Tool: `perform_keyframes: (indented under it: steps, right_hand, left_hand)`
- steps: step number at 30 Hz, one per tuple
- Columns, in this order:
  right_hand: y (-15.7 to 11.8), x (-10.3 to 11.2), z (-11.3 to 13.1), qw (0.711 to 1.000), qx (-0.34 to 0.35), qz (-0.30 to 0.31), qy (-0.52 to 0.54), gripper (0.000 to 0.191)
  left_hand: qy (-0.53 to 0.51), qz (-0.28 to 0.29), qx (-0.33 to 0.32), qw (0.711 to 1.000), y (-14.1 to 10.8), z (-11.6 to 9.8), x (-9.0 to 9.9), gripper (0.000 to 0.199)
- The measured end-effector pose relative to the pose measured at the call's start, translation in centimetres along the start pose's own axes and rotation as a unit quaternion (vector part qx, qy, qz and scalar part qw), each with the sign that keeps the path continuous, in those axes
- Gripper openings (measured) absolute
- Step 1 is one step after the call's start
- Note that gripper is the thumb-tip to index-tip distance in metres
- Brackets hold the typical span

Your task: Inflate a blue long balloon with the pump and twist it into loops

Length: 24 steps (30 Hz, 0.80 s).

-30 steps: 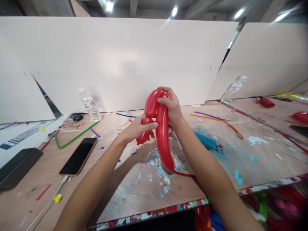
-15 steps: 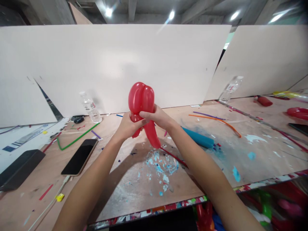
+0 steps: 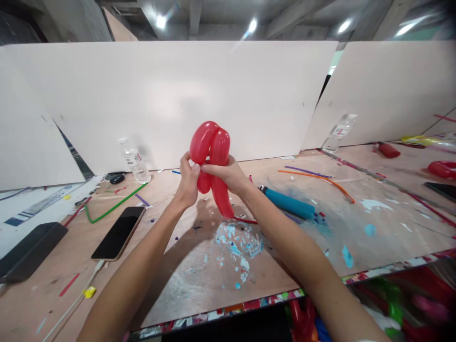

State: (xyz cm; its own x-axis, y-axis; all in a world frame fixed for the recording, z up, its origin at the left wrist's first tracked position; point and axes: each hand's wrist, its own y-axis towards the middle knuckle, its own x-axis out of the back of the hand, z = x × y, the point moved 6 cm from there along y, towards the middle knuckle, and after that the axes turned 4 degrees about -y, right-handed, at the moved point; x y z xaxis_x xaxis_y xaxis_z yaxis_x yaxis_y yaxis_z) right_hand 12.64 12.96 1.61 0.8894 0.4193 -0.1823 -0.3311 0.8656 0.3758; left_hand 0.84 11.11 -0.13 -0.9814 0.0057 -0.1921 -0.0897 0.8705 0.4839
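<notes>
A red long balloon (image 3: 220, 149), bent into rounded loops, is held up above the table at the middle of the head view. My left hand (image 3: 187, 183) grips it on the left side, thumb pressed at the pinched middle. My right hand (image 3: 230, 175) is wrapped round its right side, and its thumb meets the left thumb at the pinch. Below my hands hang a small bulge and a longer inflated length, which ends in a thin uninflated tail running right behind my right forearm. The fingers behind the balloon are partly hidden.
A blue balloon pump (image 3: 290, 203) lies to the right, near orange (image 3: 317, 175) and purple uninflated balloons. On the left are a phone (image 3: 118, 232) on a cable, a black case (image 3: 32, 251), a green balloon (image 3: 116, 204) and a water bottle (image 3: 134, 159). White boards (image 3: 231, 95) stand behind.
My left hand has moved from across the front of the balloon to its left side, thumb now upright. The balloon's two upper loops have turned slightly and a gap shows between them.
</notes>
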Motion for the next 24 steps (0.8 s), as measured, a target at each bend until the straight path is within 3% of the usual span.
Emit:
perform_keyframes:
  steps: [3, 5, 9, 11, 14, 20, 24]
  right_hand:
    - [0.0, 0.4, 0.0, 1.0, -0.008, 0.0, -0.024, 0.036]
    - [-0.2, 0.0, 0.1, 0.999, -0.021, 0.038, -0.033, 0.035]
    - [-0.9, -1.6, 0.1, 0.984, -0.046, 0.143, -0.091, 0.031]
    - [-1.1, -2.0, -0.1, 0.977, -0.057, 0.164, -0.12, 0.025]
    - [-1.1, -1.9, -0.7, 0.974, -0.075, 0.149, -0.151, 0.018]
    - [-0.8, -2.0, -1.4, 0.985, -0.074, 0.118, -0.106, 0.014]
    - [-0.7, -1.8, -1.0, 0.983, -0.068, 0.115, -0.129, 0.017]
  left_hand:
    - [-0.02, 0.01, -0.052, 0.998, 0.3, -1.3, 0.0, 0.047]
    - [-0.054, 0.02, -0.045, 0.997, 0.3, -2.1, 0.0, 0.044]
    - [-0.125, 0.122, 0.096, 0.98, -0.2, -2.3, -0.5, 0.046]
    - [-0.13, 0.163, 0.159, 0.965, -0.7, -2.0, -0.8, 0.042]
    - [-0.11, 0.14, 0.165, 0.97, -0.7, -1.5, -0.5, 0.033]
    - [-0.106, 0.045, 0.092, 0.989, -0.4, -0.9, -0.5, 0.023]
    - [-0.102, 0.043, 0.076, 0.991, -0.3, -1.1, -0.5, 0.026]
